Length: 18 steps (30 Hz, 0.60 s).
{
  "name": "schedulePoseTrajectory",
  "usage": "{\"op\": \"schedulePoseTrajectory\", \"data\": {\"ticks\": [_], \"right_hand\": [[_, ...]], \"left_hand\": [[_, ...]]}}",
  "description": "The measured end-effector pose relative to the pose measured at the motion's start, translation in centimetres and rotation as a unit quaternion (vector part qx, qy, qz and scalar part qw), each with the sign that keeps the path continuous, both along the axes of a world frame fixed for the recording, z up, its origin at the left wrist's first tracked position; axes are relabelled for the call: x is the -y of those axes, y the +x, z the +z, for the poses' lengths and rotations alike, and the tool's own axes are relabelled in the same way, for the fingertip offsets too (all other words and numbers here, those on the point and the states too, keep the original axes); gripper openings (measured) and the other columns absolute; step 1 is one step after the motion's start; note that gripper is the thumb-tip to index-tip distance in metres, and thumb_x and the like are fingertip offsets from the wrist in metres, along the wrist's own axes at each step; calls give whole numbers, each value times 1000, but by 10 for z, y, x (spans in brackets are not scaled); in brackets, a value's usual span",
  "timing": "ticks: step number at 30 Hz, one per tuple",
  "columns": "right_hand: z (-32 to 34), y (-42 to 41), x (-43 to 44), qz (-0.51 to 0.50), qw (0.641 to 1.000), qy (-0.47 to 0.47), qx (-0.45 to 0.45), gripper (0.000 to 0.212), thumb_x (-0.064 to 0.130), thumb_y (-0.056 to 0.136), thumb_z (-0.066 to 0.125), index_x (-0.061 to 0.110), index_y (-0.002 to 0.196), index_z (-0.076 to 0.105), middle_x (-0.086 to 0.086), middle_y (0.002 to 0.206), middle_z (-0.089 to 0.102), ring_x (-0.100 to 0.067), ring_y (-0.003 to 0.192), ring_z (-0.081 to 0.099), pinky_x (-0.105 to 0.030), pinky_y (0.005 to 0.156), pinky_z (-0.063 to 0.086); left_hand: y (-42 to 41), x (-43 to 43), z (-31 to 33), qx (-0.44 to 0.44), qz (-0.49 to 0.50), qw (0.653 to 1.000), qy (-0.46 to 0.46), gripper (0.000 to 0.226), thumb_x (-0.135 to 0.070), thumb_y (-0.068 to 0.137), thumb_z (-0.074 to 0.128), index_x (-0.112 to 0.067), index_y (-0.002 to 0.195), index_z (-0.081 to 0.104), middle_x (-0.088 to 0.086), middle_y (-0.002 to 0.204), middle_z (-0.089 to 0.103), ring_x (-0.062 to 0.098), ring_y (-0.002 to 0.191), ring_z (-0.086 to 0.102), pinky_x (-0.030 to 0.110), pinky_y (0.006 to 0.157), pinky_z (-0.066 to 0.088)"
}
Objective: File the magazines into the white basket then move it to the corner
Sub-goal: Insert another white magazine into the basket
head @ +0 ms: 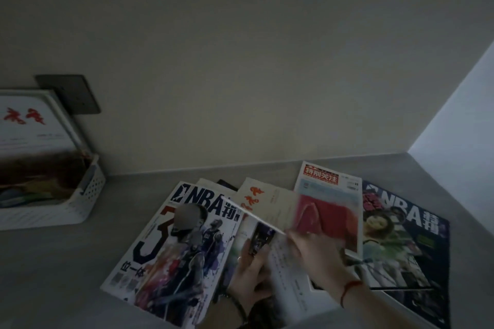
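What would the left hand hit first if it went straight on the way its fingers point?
Likely the white magazine that the right hand holds raised. The left hand points at it, though depth is unclear and it might pass beneath.

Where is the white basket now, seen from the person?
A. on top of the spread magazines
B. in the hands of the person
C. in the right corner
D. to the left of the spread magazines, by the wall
D: the basket stands on the counter against the wall, well to the left of the magazines, which lie spread nearer the right corner.
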State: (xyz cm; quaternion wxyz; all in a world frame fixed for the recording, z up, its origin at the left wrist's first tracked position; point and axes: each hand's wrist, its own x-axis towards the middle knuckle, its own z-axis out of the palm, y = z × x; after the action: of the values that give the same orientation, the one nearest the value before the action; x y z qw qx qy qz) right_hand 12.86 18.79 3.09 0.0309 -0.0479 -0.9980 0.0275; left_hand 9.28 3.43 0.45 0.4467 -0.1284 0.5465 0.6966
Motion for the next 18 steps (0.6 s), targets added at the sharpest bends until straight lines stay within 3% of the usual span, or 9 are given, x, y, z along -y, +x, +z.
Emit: {"op": "schedulePoseTrajectory", "data": {"ticks": [2,5,6,8,10,12,14,16,18], "right_hand": [[-1,1,26,19,997,-56,52,23,28,90,42,26,111,51,-3,96,72,-22,88,69,-31,71,54],[3,8,57,10,971,-232,59,30,36,85,46,33,115,48,4,110,68,-15,102,63,-26,82,50],[5,9,62,18,946,-318,63,31,34,84,48,34,115,51,10,112,67,-10,106,61,-22,86,49],[10,8,64,42,894,-440,72,36,27,84,56,32,119,54,25,115,61,3,112,54,-12,96,42],[16,-1,56,14,897,-441,22,58,27,82,64,28,133,37,28,126,42,7,121,40,-10,101,34],[22,-15,44,-31,901,-431,-39,83,30,76,70,26,141,18,21,133,28,2,126,30,-17,104,32],[34,-31,37,-78,862,-499,-40,100,29,69,77,29,143,9,17,135,29,-4,126,30,-32,107,32],[42,-45,39,-92,805,-586,-22,100,26,62,81,30,140,17,10,133,43,-12,122,42,-42,106,38],[46,-58,52,-82,775,-626,20,76,35,57,79,30,124,43,5,125,56,-14,113,54,-43,101,45]], "left_hand": [[-5,-11,2,-7,31,999,34,84,-51,56,73,-45,128,33,7,127,56,31,106,56,49,76,55],[-19,-15,-2,-24,144,989,-3,54,-17,84,60,-20,133,38,16,120,57,36,107,55,55,96,45],[-22,-10,-4,-44,169,984,-23,43,-6,89,49,-8,131,39,16,111,58,34,100,55,51,93,48],[-27,7,0,-90,175,980,-27,22,6,90,40,5,111,48,13,90,59,31,79,56,35,68,57],[-36,30,11,-155,148,977,-17,18,9,90,40,-2,96,52,6,85,59,19,74,57,24,53,55],[-48,56,23,-207,94,974,4,18,3,88,46,-7,99,56,5,94,63,15,83,62,23,63,56],[-60,85,39,-241,66,968,-1,24,-13,79,62,-6,102,62,3,97,71,17,88,66,29,75,56],[-74,114,64,-271,76,960,10,54,-33,60,74,0,102,64,-1,86,76,19,85,70,32,77,57],[-90,145,90,-319,85,944,10,71,-48,45,82,2,92,66,-1,78,76,16,79,70,30,71,58]]}}
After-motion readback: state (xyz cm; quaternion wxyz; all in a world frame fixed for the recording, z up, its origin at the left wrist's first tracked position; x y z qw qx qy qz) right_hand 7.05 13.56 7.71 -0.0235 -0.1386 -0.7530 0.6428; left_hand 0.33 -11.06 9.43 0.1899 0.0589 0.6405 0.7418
